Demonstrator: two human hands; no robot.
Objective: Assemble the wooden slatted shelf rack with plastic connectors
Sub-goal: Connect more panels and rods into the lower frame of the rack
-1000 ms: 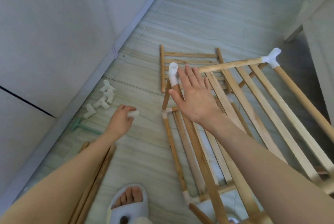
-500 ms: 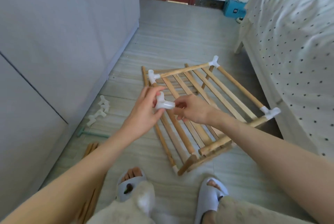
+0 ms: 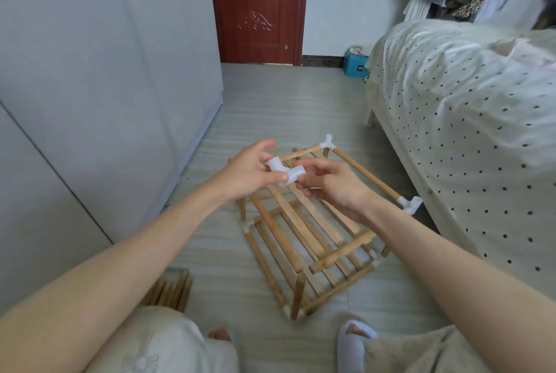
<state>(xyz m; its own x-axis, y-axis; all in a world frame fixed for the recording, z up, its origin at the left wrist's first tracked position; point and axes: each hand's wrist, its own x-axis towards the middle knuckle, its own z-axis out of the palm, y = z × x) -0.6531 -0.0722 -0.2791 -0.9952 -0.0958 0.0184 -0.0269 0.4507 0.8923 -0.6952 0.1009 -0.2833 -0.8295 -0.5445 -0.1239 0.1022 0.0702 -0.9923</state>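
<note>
A white plastic connector (image 3: 284, 172) is pinched between the thumb and fingers of the left hand (image 3: 246, 175) and touched at its far socket by the curled fingertips of the right hand (image 3: 334, 186), above the wooden rack (image 3: 304, 228). It is judged light, rigid and smooth; the grip is best taken across the barrels, sockets left clear.

The shelf rack (image 3: 313, 231) stands on the floor (image 3: 270, 108) ahead of the person, between a wall (image 3: 105, 71) on the left and a bed (image 3: 469, 120) on the right. A connector (image 3: 284, 173) is held above the rack's near-left part, the left hand (image 3: 251, 172) on its left side and the right hand (image 3: 332, 183) on its right. A bundle of sticks (image 3: 171, 290) lies on the floor left of the rack, near the person's knee. A door (image 3: 258, 7) stands behind, with a box (image 3: 356, 65) on the floor to its right, beside the bed's far corner.
</note>
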